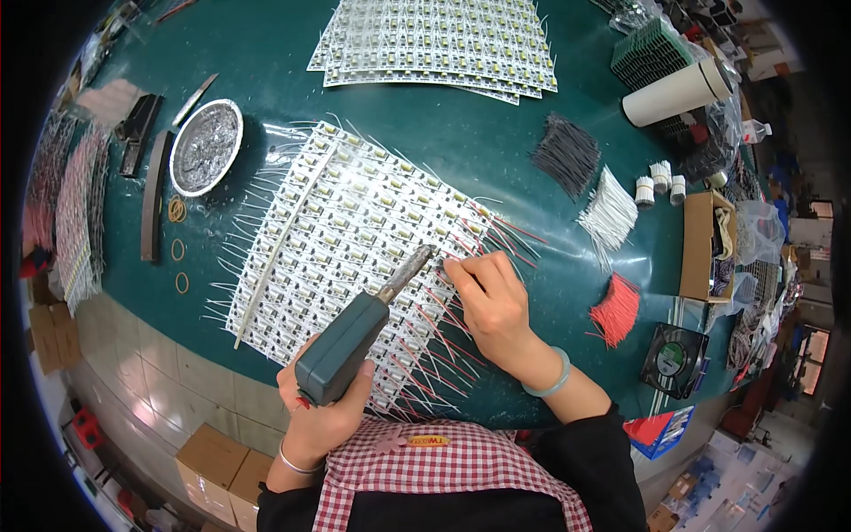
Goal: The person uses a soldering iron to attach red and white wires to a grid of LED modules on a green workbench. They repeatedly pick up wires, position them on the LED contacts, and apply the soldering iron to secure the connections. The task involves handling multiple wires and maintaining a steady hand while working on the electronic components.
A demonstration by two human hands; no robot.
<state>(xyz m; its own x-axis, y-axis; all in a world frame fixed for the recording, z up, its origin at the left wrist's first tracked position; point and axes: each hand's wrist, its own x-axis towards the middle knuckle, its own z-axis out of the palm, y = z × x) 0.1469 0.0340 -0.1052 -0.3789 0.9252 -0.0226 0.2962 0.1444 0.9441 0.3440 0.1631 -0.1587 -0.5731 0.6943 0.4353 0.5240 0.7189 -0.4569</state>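
My left hand (328, 399) is wrapped round the dark green handle of a soldering gun (341, 341). Its metal tip points up and right, over the right part of a white circuit board panel (306, 239). Beside that tip, the fingers of my right hand (492, 301) are pinched together at the panel's right side. A small dark bit shows at the fingertips, too small to name. Rows of yellowish components cover the panel, and a thin pale strip lies across its left part. White wires stick out on the left edge; red, white and dark wires (452, 355) fan out on the right.
Stacked white panels (434, 49) lie at the far side. Left stand a round solder-coated dish (206, 148), a dark bar (157, 195) and rubber bands (178, 249). Right are black (566, 155), white (609, 213) and red wire piles (615, 310), a fan (674, 360) and a white flask (675, 92).
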